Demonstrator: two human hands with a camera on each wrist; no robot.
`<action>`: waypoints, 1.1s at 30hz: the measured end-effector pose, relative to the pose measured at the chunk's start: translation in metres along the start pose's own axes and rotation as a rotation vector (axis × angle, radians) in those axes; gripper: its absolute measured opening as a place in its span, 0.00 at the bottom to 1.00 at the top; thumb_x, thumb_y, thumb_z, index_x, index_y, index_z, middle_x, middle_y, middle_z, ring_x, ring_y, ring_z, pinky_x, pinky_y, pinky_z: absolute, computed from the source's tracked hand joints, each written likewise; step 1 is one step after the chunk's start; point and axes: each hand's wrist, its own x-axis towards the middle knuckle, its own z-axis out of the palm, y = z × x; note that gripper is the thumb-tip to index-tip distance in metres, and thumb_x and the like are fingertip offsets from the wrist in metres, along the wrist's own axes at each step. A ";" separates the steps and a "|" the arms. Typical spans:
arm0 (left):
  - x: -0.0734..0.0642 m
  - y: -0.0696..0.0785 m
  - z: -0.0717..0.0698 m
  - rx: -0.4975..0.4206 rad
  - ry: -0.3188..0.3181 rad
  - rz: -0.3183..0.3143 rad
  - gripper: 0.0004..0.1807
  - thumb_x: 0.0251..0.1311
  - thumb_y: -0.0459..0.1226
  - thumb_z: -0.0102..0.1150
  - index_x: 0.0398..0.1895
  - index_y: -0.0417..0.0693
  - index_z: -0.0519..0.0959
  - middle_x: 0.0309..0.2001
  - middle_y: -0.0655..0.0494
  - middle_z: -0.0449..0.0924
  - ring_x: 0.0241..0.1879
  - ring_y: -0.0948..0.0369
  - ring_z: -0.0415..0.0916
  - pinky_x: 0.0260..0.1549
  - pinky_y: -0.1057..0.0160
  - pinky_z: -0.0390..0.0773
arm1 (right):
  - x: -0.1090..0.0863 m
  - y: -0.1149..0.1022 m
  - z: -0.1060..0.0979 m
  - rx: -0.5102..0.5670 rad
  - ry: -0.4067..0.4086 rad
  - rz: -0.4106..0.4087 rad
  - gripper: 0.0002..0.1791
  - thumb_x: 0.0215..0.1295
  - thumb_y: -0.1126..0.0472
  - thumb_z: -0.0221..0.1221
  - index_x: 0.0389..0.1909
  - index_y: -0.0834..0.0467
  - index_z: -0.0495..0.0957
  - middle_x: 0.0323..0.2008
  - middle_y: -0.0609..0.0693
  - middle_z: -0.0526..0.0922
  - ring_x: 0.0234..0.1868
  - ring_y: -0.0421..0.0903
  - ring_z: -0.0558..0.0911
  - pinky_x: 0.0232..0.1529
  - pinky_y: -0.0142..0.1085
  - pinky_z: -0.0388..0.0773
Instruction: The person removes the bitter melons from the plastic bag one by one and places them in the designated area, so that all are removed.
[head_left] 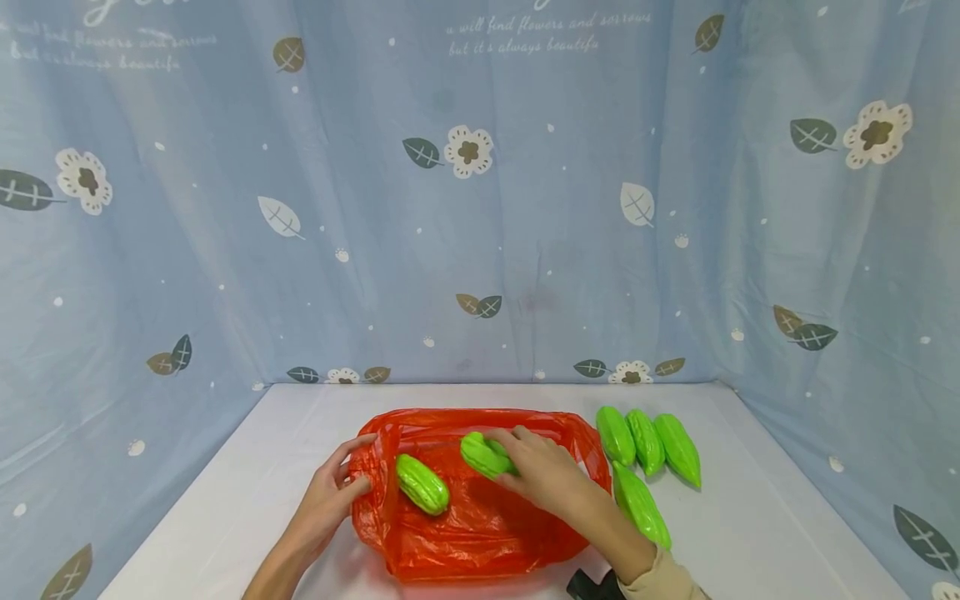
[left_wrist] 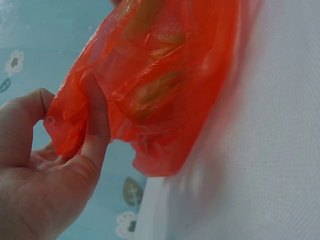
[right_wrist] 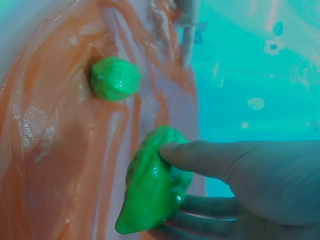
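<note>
A red plastic bag (head_left: 495,533) lies spread on the table with its mouth facing up. At its left side, my left hand (head_left: 327,497) pinches the bag's rim between thumb and fingers; the left wrist view shows the thin red film (left_wrist: 150,85) held there. Over the bag's opening, my right hand (head_left: 551,471) grips a bright green, ridged bitter melon (head_left: 483,454) with the thumb on one side and fingers on the other (right_wrist: 155,185). Inside the bag, toward the left, rests another bitter melon (head_left: 423,485).
Right of the bag, three bitter melons (head_left: 643,442) lie side by side on the white table (head_left: 750,533). One more bitter melon (head_left: 641,505) lies nearer, beside the bag's right edge. A black object (head_left: 592,586) shows by the right sleeve. A blue patterned curtain (head_left: 525,233) hangs behind.
</note>
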 end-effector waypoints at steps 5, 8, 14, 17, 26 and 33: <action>0.000 0.000 -0.001 0.001 0.000 0.003 0.32 0.60 0.26 0.49 0.68 0.56 0.65 0.64 0.39 0.70 0.46 0.57 0.79 0.40 0.58 0.85 | -0.008 0.002 -0.007 0.030 -0.008 0.022 0.33 0.57 0.52 0.68 0.64 0.46 0.70 0.47 0.47 0.80 0.44 0.45 0.80 0.44 0.44 0.81; 0.000 0.000 -0.001 0.001 0.000 0.005 0.32 0.60 0.26 0.49 0.68 0.56 0.65 0.64 0.39 0.69 0.47 0.56 0.79 0.40 0.57 0.85 | -0.013 0.004 -0.011 0.043 -0.004 0.034 0.33 0.56 0.51 0.69 0.64 0.46 0.71 0.48 0.48 0.80 0.45 0.45 0.80 0.44 0.45 0.81; 0.000 0.000 -0.001 0.005 0.000 0.007 0.33 0.59 0.27 0.49 0.68 0.56 0.65 0.64 0.39 0.69 0.47 0.55 0.79 0.40 0.56 0.86 | -0.024 0.010 -0.017 0.067 0.010 0.054 0.33 0.56 0.52 0.69 0.64 0.46 0.71 0.53 0.50 0.80 0.47 0.48 0.79 0.46 0.48 0.81; 0.000 0.000 -0.001 0.006 -0.003 0.010 0.33 0.59 0.26 0.50 0.69 0.56 0.65 0.64 0.39 0.69 0.47 0.56 0.79 0.40 0.56 0.86 | -0.029 0.013 -0.020 0.077 0.024 0.053 0.33 0.56 0.53 0.69 0.63 0.46 0.71 0.53 0.50 0.80 0.47 0.47 0.79 0.45 0.47 0.81; 0.000 0.001 -0.002 -0.004 -0.010 0.012 0.34 0.58 0.26 0.50 0.69 0.55 0.65 0.64 0.38 0.69 0.47 0.56 0.80 0.39 0.56 0.86 | -0.043 0.024 -0.029 0.091 0.049 0.074 0.32 0.57 0.52 0.68 0.64 0.46 0.71 0.56 0.51 0.80 0.52 0.51 0.81 0.49 0.51 0.80; 0.000 0.002 -0.001 -0.001 -0.004 0.004 0.34 0.58 0.26 0.50 0.69 0.55 0.65 0.64 0.38 0.69 0.47 0.56 0.80 0.39 0.56 0.86 | -0.054 0.033 -0.035 0.098 0.039 0.109 0.32 0.56 0.52 0.69 0.64 0.45 0.72 0.57 0.47 0.79 0.56 0.50 0.80 0.53 0.53 0.80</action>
